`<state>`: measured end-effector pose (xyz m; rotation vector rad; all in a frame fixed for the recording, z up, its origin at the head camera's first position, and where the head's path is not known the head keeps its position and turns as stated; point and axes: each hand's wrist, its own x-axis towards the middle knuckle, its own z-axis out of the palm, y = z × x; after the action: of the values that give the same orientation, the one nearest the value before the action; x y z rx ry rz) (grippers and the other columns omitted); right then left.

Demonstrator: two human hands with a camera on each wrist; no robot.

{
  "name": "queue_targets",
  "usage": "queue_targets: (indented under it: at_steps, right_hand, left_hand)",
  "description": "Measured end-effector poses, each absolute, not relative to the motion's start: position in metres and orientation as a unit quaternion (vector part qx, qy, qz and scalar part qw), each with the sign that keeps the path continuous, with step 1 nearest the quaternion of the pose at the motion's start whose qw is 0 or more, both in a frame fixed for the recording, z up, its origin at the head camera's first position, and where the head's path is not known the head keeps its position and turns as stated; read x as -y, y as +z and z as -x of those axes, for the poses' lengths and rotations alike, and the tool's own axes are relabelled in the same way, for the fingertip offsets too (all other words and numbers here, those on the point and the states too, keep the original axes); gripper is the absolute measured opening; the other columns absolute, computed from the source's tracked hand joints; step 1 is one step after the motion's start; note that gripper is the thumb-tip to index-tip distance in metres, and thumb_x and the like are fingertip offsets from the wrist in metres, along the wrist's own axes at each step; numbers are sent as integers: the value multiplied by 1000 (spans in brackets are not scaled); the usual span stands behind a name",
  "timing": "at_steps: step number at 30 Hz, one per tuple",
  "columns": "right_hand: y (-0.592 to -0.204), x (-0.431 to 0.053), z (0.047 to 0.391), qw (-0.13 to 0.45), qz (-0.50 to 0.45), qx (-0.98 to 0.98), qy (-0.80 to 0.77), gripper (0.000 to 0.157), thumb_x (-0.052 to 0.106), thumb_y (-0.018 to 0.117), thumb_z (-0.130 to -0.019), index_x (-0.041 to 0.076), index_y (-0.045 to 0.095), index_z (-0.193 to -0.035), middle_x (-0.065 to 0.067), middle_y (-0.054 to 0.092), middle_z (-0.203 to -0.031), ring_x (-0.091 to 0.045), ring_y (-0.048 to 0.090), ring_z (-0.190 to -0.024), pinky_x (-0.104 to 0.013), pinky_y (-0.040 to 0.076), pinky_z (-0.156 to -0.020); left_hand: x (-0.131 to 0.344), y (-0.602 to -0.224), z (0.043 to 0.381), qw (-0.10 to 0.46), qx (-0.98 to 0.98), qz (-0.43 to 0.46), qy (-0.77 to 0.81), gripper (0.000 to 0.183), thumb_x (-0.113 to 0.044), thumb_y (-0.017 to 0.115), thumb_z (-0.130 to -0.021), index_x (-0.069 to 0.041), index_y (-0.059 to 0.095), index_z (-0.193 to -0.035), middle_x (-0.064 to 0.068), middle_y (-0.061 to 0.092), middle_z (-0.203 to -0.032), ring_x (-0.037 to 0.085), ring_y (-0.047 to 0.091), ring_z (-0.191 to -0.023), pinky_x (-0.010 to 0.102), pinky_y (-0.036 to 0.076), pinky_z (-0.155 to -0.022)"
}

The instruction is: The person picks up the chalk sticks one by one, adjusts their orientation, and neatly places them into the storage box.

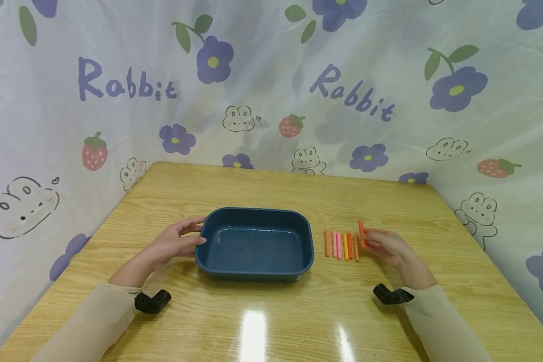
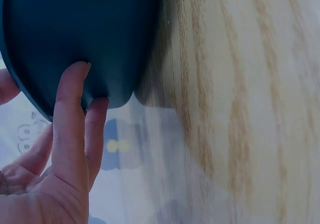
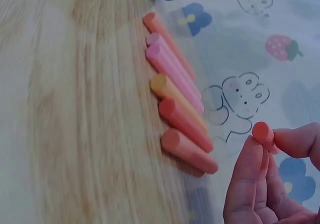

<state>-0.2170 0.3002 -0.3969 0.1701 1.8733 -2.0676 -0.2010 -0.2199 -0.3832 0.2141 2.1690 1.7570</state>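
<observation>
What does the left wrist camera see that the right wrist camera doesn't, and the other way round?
Only the left wrist view: the left hand, with its fingers touching the outside of the dark blue bin.

Only the right wrist view: the right hand pinching an orange stick, and six colourful sticks lying side by side.

Both: part of the bin, the wooden table and the flowery cloth.

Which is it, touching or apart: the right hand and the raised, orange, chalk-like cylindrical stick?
Touching. The right wrist view shows the right hand pinching the raised orange stick between thumb and fingers.
</observation>
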Motion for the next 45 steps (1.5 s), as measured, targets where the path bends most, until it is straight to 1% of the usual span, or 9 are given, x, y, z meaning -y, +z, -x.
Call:
queue_targets:
  at_steps: [6, 10, 12, 14, 17, 22, 29, 38, 45]
  right_hand:
    - [-394, -290, 222, 167, -51, -663, -728, 65, 7, 48, -96, -15, 9, -142, -1, 50, -107, -5, 57, -90, -21, 48, -84]
    - [-390, -283, 225, 160, -55, -662, -730, 62, 6, 48, -95, -14, 13, -142, -10, 42, -121, -6, 56, -90, -21, 48, -83]
    - [-387, -279, 226, 161, -47, -660, -732, 58, 5, 46, -96, -15, 15, -141, -15, 34, -130, -6, 54, -91, -21, 48, -84]
    - [-385, -276, 227, 160, -46, -655, -737, 56, 5, 45, -95, -15, 18, -140, -16, 30, -134, -7, 54, -92, -22, 48, -84]
    - [-382, -271, 228, 163, -44, -644, -746, 54, 4, 45, -95, -14, 20, -139, -15, 32, -131, -8, 53, -93, -22, 48, -84]
    - [-376, -261, 232, 170, -52, -629, -757, 57, 4, 46, -95, -11, 17, -142, -6, 42, -115, -8, 53, -90, -21, 49, -83]
    - [-365, -249, 239, 174, -48, -622, -761, 56, 2, 44, -95, -11, 17, -142, -2, 50, -100, -7, 57, -82, -20, 50, -79]
    - [-358, -231, 245, 180, -49, -631, -753, 59, 2, 44, -95, -11, 14, -143, -5, 43, -109, -7, 54, -84, -21, 49, -83]
    - [-356, -221, 252, 190, -54, -627, -754, 60, 2, 45, -95, -9, 13, -145, -9, 39, -117, -9, 55, -86, -22, 49, -83]
  left_hand:
    - [221, -385, 201, 170, -765, -72, 617, 72, -15, 66, -87, -3, 26, -146, 28, 29, -141, 27, 59, -103, 41, 53, -79]
    - [221, -386, 201, 168, -765, -70, 618, 72, -15, 66, -87, -3, 26, -146, 28, 30, -141, 27, 59, -103, 41, 53, -78]
    - [220, -386, 202, 167, -766, -70, 616, 71, -15, 66, -87, -3, 27, -146, 28, 30, -140, 27, 59, -103, 41, 53, -78]
    - [220, -385, 202, 167, -767, -70, 616, 71, -15, 66, -87, -3, 27, -146, 27, 30, -140, 26, 59, -103, 41, 53, -79]
    - [220, -386, 202, 167, -767, -72, 615, 71, -16, 66, -87, -3, 27, -146, 28, 30, -140, 25, 59, -102, 41, 53, -79]
    - [220, -386, 202, 169, -766, -74, 615, 72, -16, 66, -87, -2, 26, -146, 28, 30, -140, 25, 59, -103, 41, 53, -79]
    - [220, -386, 204, 167, -767, -73, 615, 73, -17, 66, -86, -3, 27, -146, 27, 30, -140, 22, 60, -101, 41, 53, -79]
    - [220, -387, 204, 168, -770, -76, 611, 71, -17, 66, -87, -3, 27, -146, 28, 30, -140, 27, 57, -106, 42, 53, -79]
    - [220, -387, 204, 170, -769, -75, 612, 71, -16, 66, -87, -4, 27, -146, 27, 29, -140, 28, 57, -107, 41, 53, -79]
